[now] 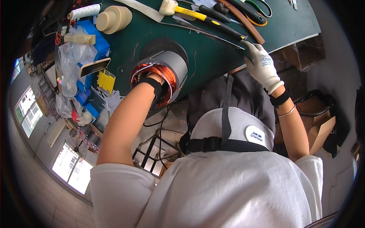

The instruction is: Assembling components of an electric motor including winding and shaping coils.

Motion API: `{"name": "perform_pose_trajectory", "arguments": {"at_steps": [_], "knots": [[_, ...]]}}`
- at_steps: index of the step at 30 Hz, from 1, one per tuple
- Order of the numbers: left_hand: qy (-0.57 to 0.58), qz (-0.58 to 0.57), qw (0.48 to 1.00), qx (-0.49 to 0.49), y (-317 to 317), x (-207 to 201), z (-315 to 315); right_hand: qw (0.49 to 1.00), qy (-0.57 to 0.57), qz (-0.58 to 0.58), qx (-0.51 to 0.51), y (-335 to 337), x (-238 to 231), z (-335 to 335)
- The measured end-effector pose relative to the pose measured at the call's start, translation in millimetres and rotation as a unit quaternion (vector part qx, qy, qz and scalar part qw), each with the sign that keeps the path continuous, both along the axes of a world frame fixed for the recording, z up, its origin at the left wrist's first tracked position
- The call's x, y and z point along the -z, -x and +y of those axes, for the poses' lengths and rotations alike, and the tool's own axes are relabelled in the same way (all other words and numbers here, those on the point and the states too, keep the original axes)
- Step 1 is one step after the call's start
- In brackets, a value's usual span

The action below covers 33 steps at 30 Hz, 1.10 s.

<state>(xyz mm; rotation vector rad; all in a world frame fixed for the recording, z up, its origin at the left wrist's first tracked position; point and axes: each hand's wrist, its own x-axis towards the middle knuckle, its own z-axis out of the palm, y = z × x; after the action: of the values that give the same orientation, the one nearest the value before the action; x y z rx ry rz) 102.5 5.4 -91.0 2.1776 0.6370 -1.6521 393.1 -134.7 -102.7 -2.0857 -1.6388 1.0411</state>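
A grey cylindrical motor stator (pixel 173 62) lies on its side at the green table's near edge, its open end toward me. Copper windings (pixel 170 78) with white lacing ring that opening. My left hand (pixel 155 78) reaches inside the bore; its fingers are hidden there. To the right, my right hand (pixel 262 65) wears a white knitted glove. Its index finger stretches forward, apart from the thumb, beside the tip of a long thin metal tool (pixel 213 36). The hammer's dark grip end is close to that fingertip.
A yellow-handled hammer (pixel 190 13), a brown strip (pixel 247 22) and green-handled scissors (pixel 262 7) lie at the back. Farther left are a cream stepped block (pixel 114 19), white thread spool (pixel 84 12), blue bins (pixel 99 41), and a phone (pixel 95 67). A cardboard box (pixel 321 129) stands right.
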Motion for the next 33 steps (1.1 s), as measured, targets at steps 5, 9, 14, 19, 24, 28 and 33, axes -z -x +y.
{"name": "perform_pose_trajectory", "arguments": {"at_steps": [5,9,14,19,24,28,33], "knots": [[0.008,-0.046,0.999,-0.004,-30,-32,6,0.999,-0.018,-0.014,0.040,-6,1,-10],[-0.007,-0.101,0.995,-0.012,-21,-25,7,0.997,-0.010,0.005,0.082,-7,5,-28],[0.039,-0.069,0.992,0.099,-87,-80,10,0.991,0.034,0.006,0.128,-12,12,-54],[0.052,-0.018,0.995,0.088,-65,-49,16,0.983,0.034,0.016,0.180,-21,22,-72],[0.049,-0.033,0.989,0.132,-63,-36,10,0.976,0.034,0.014,0.216,-30,27,-78],[0.054,-0.036,0.987,0.144,-66,-35,14,0.973,0.033,0.014,0.229,-33,29,-79],[0.055,-0.045,0.988,0.136,-62,-35,12,0.973,0.025,0.014,0.230,-31,31,-77]]}}
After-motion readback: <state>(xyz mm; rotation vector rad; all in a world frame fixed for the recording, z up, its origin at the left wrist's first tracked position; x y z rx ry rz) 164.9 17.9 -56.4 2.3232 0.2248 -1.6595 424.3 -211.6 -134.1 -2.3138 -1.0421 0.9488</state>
